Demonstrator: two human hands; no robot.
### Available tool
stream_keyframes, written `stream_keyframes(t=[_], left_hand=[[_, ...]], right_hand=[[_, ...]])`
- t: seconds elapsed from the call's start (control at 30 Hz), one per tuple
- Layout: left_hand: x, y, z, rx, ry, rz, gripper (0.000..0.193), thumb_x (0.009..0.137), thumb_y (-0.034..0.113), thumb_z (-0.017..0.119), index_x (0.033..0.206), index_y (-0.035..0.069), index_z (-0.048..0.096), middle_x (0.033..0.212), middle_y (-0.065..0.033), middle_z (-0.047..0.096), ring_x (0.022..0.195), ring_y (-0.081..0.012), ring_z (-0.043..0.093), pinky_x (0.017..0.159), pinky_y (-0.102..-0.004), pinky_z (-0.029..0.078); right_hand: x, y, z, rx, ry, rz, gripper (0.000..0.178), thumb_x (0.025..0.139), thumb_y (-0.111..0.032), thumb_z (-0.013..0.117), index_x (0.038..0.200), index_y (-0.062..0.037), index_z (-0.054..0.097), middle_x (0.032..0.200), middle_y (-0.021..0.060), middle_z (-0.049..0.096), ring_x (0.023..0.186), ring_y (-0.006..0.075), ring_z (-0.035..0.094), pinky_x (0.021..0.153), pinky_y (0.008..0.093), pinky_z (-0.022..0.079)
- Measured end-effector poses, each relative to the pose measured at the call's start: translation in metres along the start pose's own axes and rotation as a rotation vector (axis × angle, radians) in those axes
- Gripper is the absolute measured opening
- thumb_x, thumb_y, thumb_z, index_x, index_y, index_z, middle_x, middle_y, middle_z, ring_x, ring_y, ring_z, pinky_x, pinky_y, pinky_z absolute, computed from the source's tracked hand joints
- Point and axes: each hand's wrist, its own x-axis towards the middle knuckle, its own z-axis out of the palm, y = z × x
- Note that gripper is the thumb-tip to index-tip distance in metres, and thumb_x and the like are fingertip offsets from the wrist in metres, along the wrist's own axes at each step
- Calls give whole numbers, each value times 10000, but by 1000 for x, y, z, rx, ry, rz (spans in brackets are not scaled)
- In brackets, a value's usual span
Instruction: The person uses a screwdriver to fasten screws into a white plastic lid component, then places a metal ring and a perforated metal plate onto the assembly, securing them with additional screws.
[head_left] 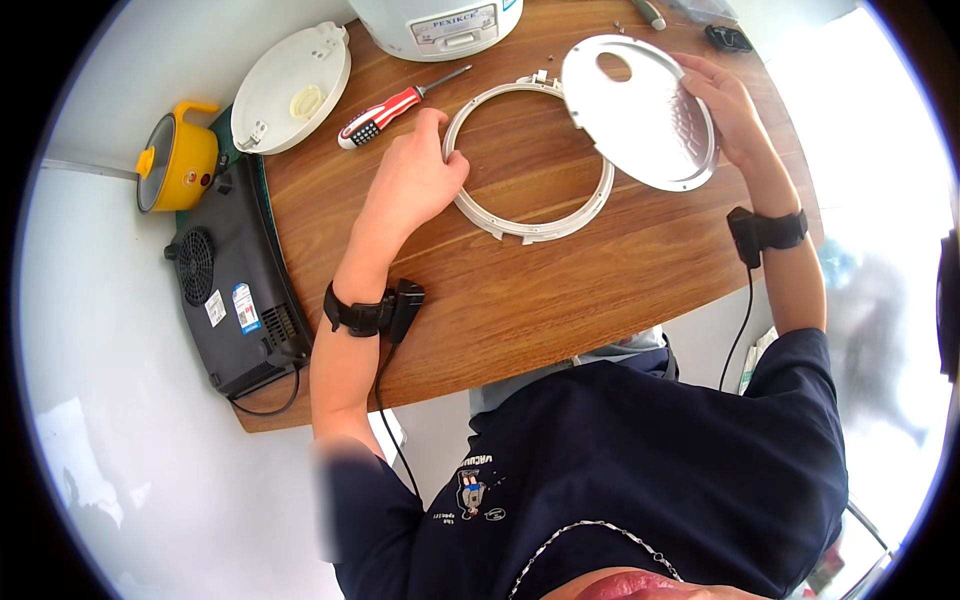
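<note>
A white plastic ring (532, 230) with small tabs on its rim lies on the wooden table. My left hand (413, 180) is closed at the ring's left side, thumb and fingers pinching its edge. My right hand (727, 105) grips the right edge of a shiny round metal plate (640, 120), which has an oval hole near its top. That plate is tilted and overlaps the ring's upper right. Some of the right fingers are hidden by the plate. A red, white and black screwdriver (385, 115) rests beyond my left hand, its shaft pointing away to the right.
At the back left lies a round white lid (293, 90), near a yellow pot (185, 160). A black appliance (235, 285) with a cable lines the table's left edge. A white cooker body (400, 30) stands at the back. Small black part (728, 39) sits far right.
</note>
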Motion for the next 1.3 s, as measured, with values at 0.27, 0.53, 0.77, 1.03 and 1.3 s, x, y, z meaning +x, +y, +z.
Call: stream_keyframes(t=[0.27, 0.53, 0.77, 1.03, 1.3], left_hand=[[0, -4, 8, -108, -20, -23, 399, 974, 237, 562, 1262, -39, 547, 877, -261, 722, 790, -408, 722, 749, -455, 562], [10, -18, 2, -504, -97, -60, 318, 1038, 239, 461, 1194, 0, 602, 669, -64, 611, 423, -164, 578, 410, -318, 459], [15, -28, 2, -588, -133, -66, 331, 1053, 256, 463, 1186, -5, 618, 659, -48, 591, 425, -156, 581, 371, -297, 436], [9, -17, 0, -503, -144, -75, 390, 986, 310, 688, 1230, 21, 592, 688, -9, 574, 409, -87, 505, 357, -252, 370], [5, -10, 3, -261, -81, 18, 396, 917, 211, 747, 1221, 23, 579, 677, -9, 557, 469, -115, 546, 439, -304, 431]], right_hand=[[-31, -9, 61, -49, -75, 63, 459, 949, -22, 518, 1403, 33, 555, 1000, 90, 723, 858, 97, 676, 767, 236, 568], [-51, -23, 93, -27, -92, 116, 500, 917, -39, 535, 1411, 37, 531, 962, 86, 716, 847, 104, 644, 744, 268, 518], [-32, -12, 74, 66, -46, 51, 441, 973, -72, 581, 1402, 30, 562, 908, 23, 699, 788, 76, 652, 744, 255, 544], [-6, 9, 31, 203, 31, 38, 390, 1051, -133, 561, 1403, 34, 559, 1157, 72, 694, 974, 92, 682, 830, 225, 575], [0, 40, 18, 394, 25, 105, 360, 1064, -108, 531, 1384, 55, 545, 1153, 99, 697, 984, 118, 696, 850, 258, 596]])
